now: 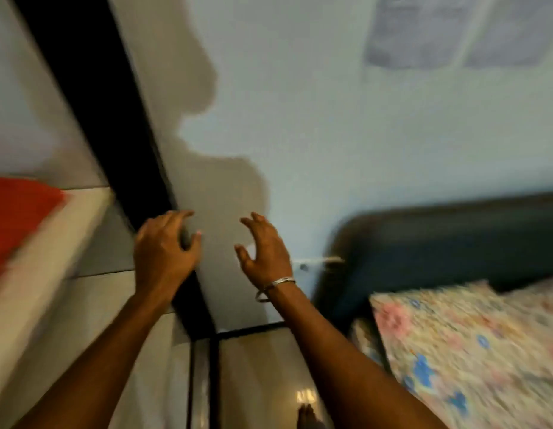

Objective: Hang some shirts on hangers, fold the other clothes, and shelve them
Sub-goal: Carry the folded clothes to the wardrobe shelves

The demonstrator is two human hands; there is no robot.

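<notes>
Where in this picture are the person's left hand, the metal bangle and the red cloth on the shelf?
left hand [163,246], head view, on the back of the hand.
metal bangle [275,286], head view, on the band at the right wrist.
red cloth [18,212], head view, on its flat top.

A red cloth [18,218] at nine o'clock, a pale blue wall [330,119] at twelve, a pink-and-blue floral bedsheet [473,351] and dark headboard [439,243] at four.

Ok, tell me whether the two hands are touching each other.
Apart. The head view shows a plain strip of grey wall between the left hand and the right hand; neither holds anything.
</notes>
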